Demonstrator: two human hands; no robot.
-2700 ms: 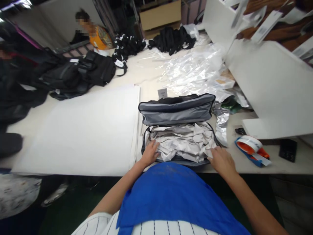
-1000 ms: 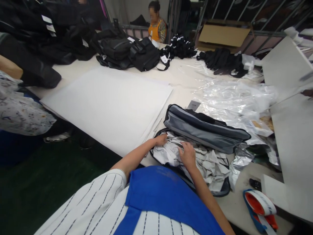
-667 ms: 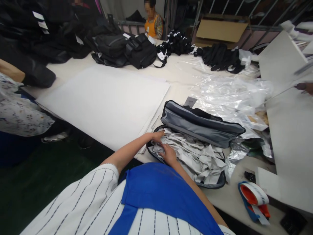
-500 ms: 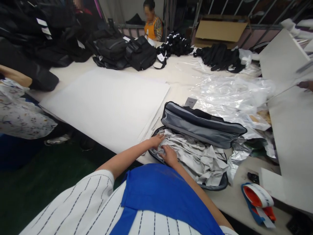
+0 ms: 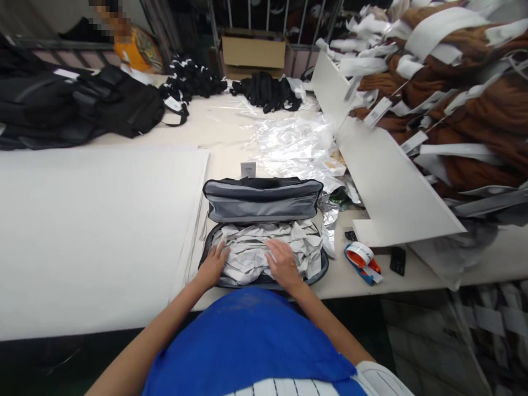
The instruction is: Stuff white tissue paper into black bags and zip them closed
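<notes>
A black bag with grey lining (image 5: 264,208) lies unzipped on the table, its flap folded up and away from me. Crumpled whitish paper (image 5: 247,256) fills its lower half. At the bag's left end my left hand (image 5: 214,265) rests with fingers stretched out on the paper. My right hand (image 5: 284,265) is over the middle of the paper, fingers apart and slightly bent, touching or just above it. A small grey tag (image 5: 248,169) stands up behind the flap.
Large white sheets (image 5: 99,231) are stacked at left. Black bags (image 5: 82,104) lie behind them. Clear plastic film (image 5: 292,143), a tape dispenser (image 5: 363,261), and a white board (image 5: 391,187) are at right, with brown wrapped goods (image 5: 474,110) beyond. A person in orange (image 5: 136,49) is at the back.
My view has swung to the right, bringing the brown goods into sight. My right hand has moved right along the paper to its middle; the left stays at the bag's left end.
</notes>
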